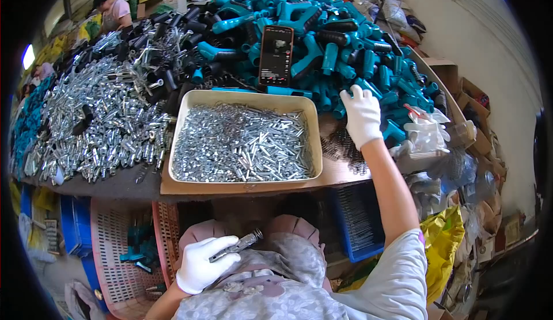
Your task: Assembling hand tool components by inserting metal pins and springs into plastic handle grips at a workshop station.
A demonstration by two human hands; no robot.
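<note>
Over my lap, my left hand (204, 264) in a white glove is closed around a slim metal part (239, 246) with a coil spring at its far end. My right hand (363, 115), also gloved in white, reaches forward to the near edge of a heap of teal and black plastic tool housings (308, 55). Its fingers are bent and slightly apart, against or just above the nearest housings; contact is hard to tell. Beside that hand on the table lie several dark coil springs (341, 150). A cream tray (316, 147) of small metal pins, nuts and springs sits in front of me.
A phone (276, 55) leans on the housings behind the tray. Loose metal parts (103, 118) are heaped at left. Below the table stand a pink basket (118, 251) and a blue crate (368, 254). Clear plastic bags (426, 133) lie at right. Another person (112, 12) is far left.
</note>
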